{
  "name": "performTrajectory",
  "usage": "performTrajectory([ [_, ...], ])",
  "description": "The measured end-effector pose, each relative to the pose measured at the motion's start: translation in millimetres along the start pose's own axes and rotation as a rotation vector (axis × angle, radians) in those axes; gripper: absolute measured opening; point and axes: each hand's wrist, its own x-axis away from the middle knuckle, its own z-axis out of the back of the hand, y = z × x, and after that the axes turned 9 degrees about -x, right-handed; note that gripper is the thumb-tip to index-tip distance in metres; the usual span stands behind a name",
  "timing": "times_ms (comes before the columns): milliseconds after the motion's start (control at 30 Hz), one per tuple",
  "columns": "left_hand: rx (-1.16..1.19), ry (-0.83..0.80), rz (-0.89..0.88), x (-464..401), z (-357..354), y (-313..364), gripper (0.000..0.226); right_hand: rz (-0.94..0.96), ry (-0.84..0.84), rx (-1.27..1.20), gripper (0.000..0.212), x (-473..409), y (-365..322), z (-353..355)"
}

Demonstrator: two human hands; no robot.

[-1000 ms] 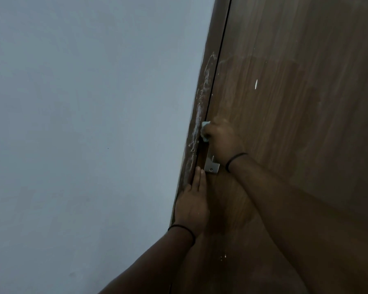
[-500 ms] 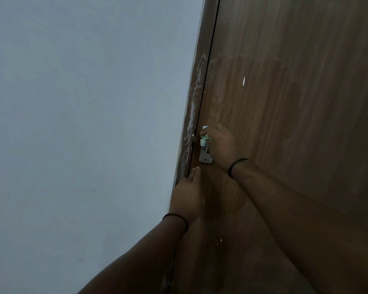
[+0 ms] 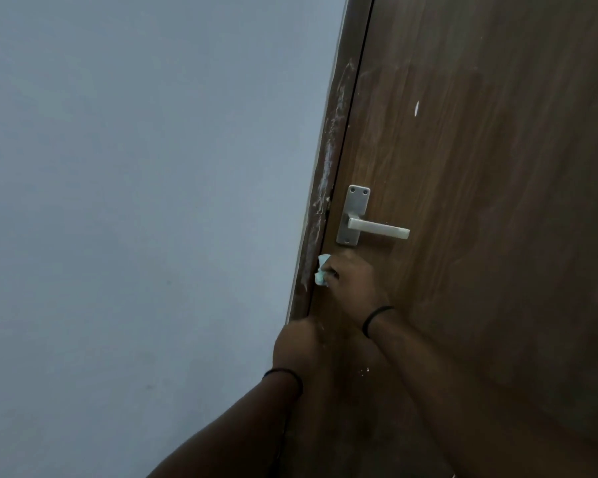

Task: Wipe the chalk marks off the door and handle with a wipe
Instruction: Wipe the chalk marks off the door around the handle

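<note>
While the right hand [image 3: 354,281] grips a bunched pale wipe [image 3: 322,276], it presses it to the left edge of the door [image 3: 480,201], just below the handle [image 3: 377,229]. Fingers are curled shut around the wipe; only its left part sticks out past the knuckles. Wipe sits right at the dark gap between door and frame [image 3: 320,215], touching or nearly touching the frame, can't tell which.

Left hand [image 3: 297,343] is lower, near the bottom of the visible frame strip, resting against the frame and door edge. Fingers look folded in, but its grip is unclear: can't tell whether it holds anything. Both wrists wear a thin black band [image 3: 375,319].

Handle is silver metal: tall backplate with screws at top and bottom, lever pointing right, roughly level. Lever and plate look free of hands.

White chalk marks [image 3: 332,143] run down the frame strip from well above the handle to beside the wipe, smeared and patchy. Door face also has faint whitish smears upper left, one small bright white streak [image 3: 416,108] above and right of the handle, and a few white specks [image 3: 365,371] low down between the two forearms.

Door is brown wood grain, filling the right side. Plain grey-blue wall [image 3: 135,201] fills the left. Lighting is dim.
</note>
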Motion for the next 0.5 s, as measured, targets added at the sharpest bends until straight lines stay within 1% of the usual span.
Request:
performTrajectory([
  [67,-0.010,-0.067,0.031,3,-22,-13,0.024,-0.064,0.041,-0.029,0.012,8,12,-19],
  [167,0.059,-0.078,0.092,-4,-47,-25,0.022,-0.079,0.071,-0.045,0.006,8,31,-48],
  [233,0.121,-0.040,0.148,-9,-60,-27,0.024,-0.052,0.070,-0.049,0.004,4,40,-66],
  [300,0.258,0.004,0.217,-14,-74,-27,0.031,-0.023,0.044,-0.010,0.006,1,44,-85],
  [367,0.436,-0.010,0.302,-21,-85,-28,0.043,0.035,0.012,0.046,0.008,2,46,-95],
  [433,0.528,-0.056,0.407,-28,-90,-27,0.048,0.081,-0.034,0.064,0.008,2,51,-92],
  [467,0.556,-0.036,0.442,-30,-92,-26,0.049,0.098,-0.043,0.067,0.007,0,54,-87],
  [500,0.554,0.035,0.447,-30,-92,-24,0.051,0.113,-0.017,0.065,0.006,-4,56,-80],
])
